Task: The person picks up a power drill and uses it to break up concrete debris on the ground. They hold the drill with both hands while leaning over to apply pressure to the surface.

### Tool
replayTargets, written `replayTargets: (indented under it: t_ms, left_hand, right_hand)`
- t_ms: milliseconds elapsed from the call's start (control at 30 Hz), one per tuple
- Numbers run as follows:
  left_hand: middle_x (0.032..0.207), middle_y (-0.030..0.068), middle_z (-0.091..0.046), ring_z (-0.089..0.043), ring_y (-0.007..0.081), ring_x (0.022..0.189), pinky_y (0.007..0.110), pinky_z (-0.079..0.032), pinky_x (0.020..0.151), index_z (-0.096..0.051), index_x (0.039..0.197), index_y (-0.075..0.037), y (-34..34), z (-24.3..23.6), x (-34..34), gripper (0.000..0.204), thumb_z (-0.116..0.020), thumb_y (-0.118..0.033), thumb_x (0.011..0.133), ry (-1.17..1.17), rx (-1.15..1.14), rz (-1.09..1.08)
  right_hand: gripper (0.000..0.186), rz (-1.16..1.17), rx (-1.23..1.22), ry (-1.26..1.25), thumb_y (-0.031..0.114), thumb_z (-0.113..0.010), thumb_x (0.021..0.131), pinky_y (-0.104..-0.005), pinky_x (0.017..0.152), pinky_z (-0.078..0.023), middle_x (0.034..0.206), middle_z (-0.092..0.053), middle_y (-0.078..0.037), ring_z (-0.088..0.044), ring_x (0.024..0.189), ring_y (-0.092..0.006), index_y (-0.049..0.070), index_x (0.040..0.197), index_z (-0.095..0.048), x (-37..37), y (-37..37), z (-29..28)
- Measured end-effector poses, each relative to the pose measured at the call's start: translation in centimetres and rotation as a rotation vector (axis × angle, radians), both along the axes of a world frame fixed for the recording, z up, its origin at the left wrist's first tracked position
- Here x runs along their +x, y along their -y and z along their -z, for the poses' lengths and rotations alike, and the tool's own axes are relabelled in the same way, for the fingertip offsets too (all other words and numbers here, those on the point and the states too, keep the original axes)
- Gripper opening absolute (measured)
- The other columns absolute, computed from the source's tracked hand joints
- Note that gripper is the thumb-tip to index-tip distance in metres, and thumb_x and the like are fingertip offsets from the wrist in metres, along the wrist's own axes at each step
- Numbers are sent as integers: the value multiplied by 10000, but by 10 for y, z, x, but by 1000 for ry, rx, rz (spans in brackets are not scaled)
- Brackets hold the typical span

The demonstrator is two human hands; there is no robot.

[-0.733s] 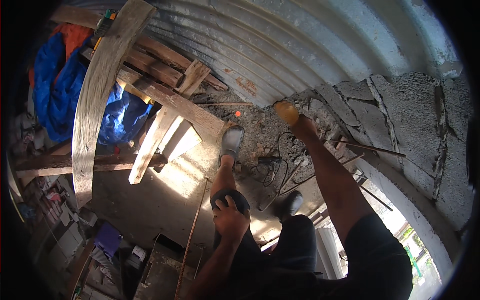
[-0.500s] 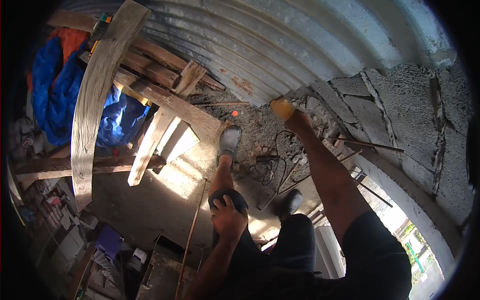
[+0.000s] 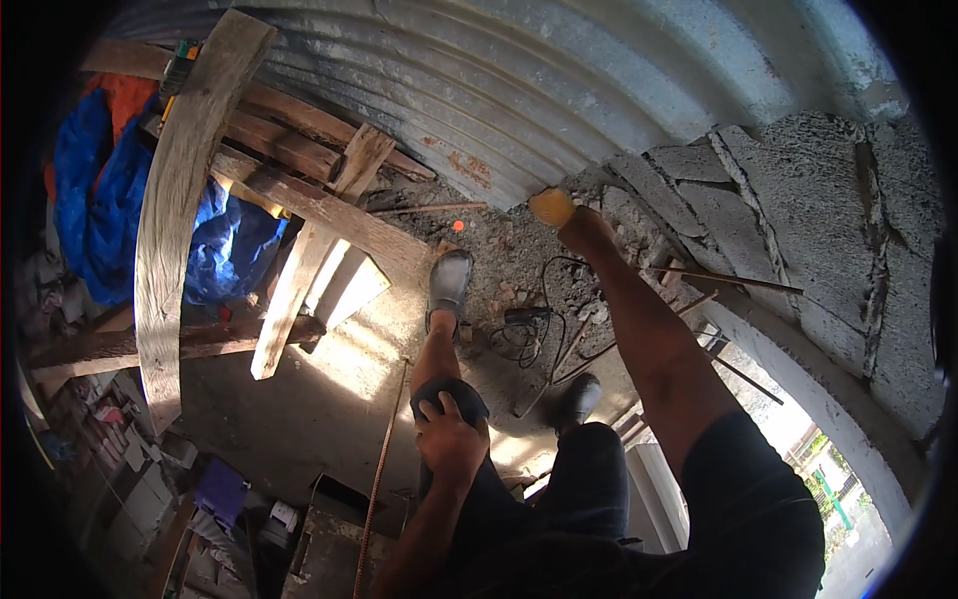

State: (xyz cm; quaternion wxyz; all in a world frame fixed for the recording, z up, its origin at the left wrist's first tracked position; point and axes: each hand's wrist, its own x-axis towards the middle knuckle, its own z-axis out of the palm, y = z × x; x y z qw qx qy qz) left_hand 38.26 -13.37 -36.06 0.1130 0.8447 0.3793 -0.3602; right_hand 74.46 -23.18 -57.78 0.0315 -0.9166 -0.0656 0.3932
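My right arm reaches down and away to the foot of the corrugated metal sheet (image 3: 599, 70). There my right hand (image 3: 585, 232) is closed on a yellow object (image 3: 552, 207), whose exact kind I cannot make out; it is at the sheet's lower edge, over grey rubble (image 3: 507, 250). My left hand (image 3: 451, 435) rests on my bent left knee (image 3: 461, 393), fingers a little apart and holding nothing. A black cable (image 3: 547, 299) with a dark cylindrical piece (image 3: 526, 315) lies on the ground between my feet and the right arm.
Old timber planks (image 3: 319, 205) are piled left, one long curved board (image 3: 180, 220) standing over a blue tarp (image 3: 90, 200). Thin metal rods (image 3: 733, 278) stick out beside the concrete block wall (image 3: 798, 215). A ribbed steel bar (image 3: 382, 469) is near my left forearm.
The view has shifted slightly, so the surroundings sit a little further left. My right hand stays at the sheet's foot with the yellow object; my left hand stays on the knee.
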Motion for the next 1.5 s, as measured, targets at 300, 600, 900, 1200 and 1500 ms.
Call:
replayTargets:
  t_ms: [300, 600, 900, 1200, 1500]
  left_hand:
    - [1358, 335, -534, -622, 492, 1118, 515, -602, 822, -538, 1415, -15, -4, 0, 0, 852, -813, -487, 761, 26, -5, -4]
    - [1363, 331, -533, -611, 489, 1147, 509, -601, 832, -538, 1419, -9, -3, -1, 9, 852, -803, -501, 775, 14, -55, -24]
    - [1353, 326, -531, -619, 489, 1123, 508, -603, 814, -544, 1406, -7, -8, -3, 4, 841, -801, -497, 773, 28, -14, -27]
    - [1381, 337, -515, -627, 461, 1110, 488, -602, 811, -530, 1429, -17, -11, -3, 4, 861, -804, -508, 777, -5, -28, -45]
    - [1346, 312, -531, -623, 459, 1101, 499, -596, 817, -541, 1408, 1, -11, -4, 10, 860, -820, -486, 757, 0, -12, -57]
  right_hand:
    - [315, 23, -27, -121, 200, -652, 848, -470, 928, -573, 1115, -737, -237, -720, 1077, -373, 3, 1079, -733, 18, -5, -13]
    - [316, -69, -75, -57, 203, -667, 840, -465, 908, -578, 1095, -744, -237, -729, 1050, -366, -11, 1061, -742, 23, 10, 13]
    - [326, 8, -40, -109, 214, -673, 843, -469, 927, -570, 1114, -738, -244, -720, 1071, -373, -8, 1072, -740, 18, -7, -4]
    - [366, 21, -38, -82, 227, -687, 836, -466, 943, -566, 1135, -738, -227, -718, 1080, -362, -8, 1113, -726, 12, -8, 1]
    - [329, 48, -20, -89, 225, -689, 816, -463, 907, -579, 1063, -749, -233, -732, 1034, -362, -11, 1038, -745, 15, -6, 4]
